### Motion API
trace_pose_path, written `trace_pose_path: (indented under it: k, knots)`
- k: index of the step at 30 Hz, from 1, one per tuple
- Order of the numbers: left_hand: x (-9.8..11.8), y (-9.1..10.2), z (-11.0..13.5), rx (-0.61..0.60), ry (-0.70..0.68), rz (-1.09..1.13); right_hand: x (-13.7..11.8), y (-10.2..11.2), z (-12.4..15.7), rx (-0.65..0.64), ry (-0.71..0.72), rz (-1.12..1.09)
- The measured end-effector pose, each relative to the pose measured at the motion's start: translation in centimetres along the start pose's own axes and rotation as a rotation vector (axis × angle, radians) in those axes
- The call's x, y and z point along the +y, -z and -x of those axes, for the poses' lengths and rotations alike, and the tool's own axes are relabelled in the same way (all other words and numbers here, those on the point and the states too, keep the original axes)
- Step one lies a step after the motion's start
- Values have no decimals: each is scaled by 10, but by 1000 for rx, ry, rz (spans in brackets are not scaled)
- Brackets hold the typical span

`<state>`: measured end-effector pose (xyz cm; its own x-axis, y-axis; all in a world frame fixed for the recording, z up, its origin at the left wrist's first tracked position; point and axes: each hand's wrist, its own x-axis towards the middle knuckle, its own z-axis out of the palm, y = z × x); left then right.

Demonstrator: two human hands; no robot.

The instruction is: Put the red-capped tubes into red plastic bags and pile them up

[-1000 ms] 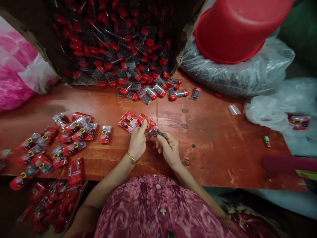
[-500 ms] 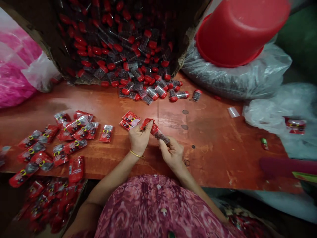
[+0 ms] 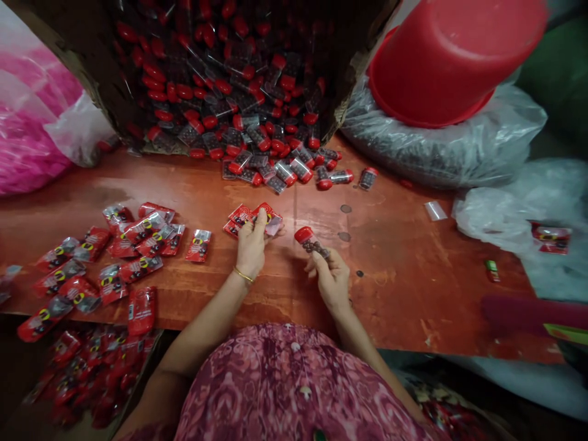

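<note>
My right hand [image 3: 331,277] is closed round a small clear tube with a red cap [image 3: 310,240], filled with dark beads, and holds it just above the red-brown table [image 3: 404,263]. My left hand [image 3: 251,246] pinches a red printed packet [image 3: 270,218] at the top of a small stack of empty red packets [image 3: 239,219]. The tube and the packet are a hand's width apart. Several filled red packets [image 3: 138,236] lie spread to the left.
A tipped cardboard box [image 3: 229,67] at the back spills several red-capped tubes [image 3: 285,168] onto the table. A red bucket [image 3: 450,55] rests on a clear bag of dark beads [image 3: 441,147]. A pink bag [image 3: 27,135] lies far left. More packets [image 3: 92,367] fill a box below the table's edge.
The hands were together with the tube going into the packet's mouth. Now they have drawn apart: the right hand keeps the tube, the left has moved the packet back over the small stack.
</note>
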<state>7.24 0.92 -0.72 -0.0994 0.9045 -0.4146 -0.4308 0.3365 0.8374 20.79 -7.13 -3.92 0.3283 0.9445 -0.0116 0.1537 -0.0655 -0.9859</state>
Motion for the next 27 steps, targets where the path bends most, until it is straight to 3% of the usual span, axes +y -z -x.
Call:
trace_pose_path:
  k: [6, 9, 12, 14, 18, 22, 27]
  knots:
    - [-1, -4, 7, -70, 46, 45, 14, 17, -10, 15, 149, 694]
    - [-8, -2, 8, -72, 6, -36, 11, 20, -14, 63, 241, 864]
    - [-15, -1, 11, -117, -81, -117, -2, 15, -16, 112, 393, 769]
    - [-18, -1, 14, -180, -135, -178, -11, 7, -16, 39, 472, 591]
    - [-21, 1, 25, -272, -151, -329, -18, -4, -15, -9, 503, 401]
    - [-29, 3, 35, -205, -137, -301, -11, -5, -13, 25, 504, 430]
    - [-38, 5, 40, -140, -23, -95, -5, -4, -5, -55, 448, 421]
